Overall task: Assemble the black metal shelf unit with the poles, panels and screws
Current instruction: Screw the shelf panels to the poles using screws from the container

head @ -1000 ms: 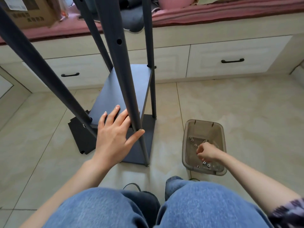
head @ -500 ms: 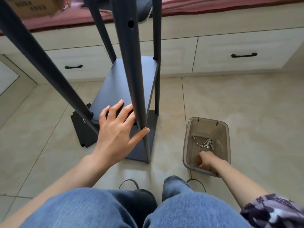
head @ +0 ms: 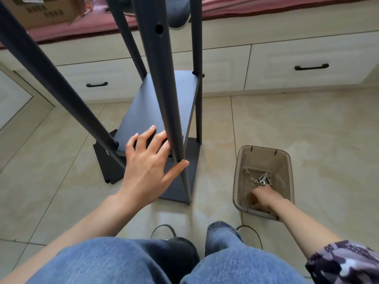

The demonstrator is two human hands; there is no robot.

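Left hand [head: 150, 167] splayed flat, steadying shelf panel [head: 158, 111] beside near pole [head: 164, 95]. Right hand [head: 263, 198] in plastic bin [head: 287, 160] among screws [head: 251, 177]; grip state unclear. Screws small, slippery: pinch singly.

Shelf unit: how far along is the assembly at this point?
Done: four poles stand with a lower panel mounted. In hand: the left hand steadies that panel while the right hand reaches among screws in the bin. Left: upper pole holes are empty.
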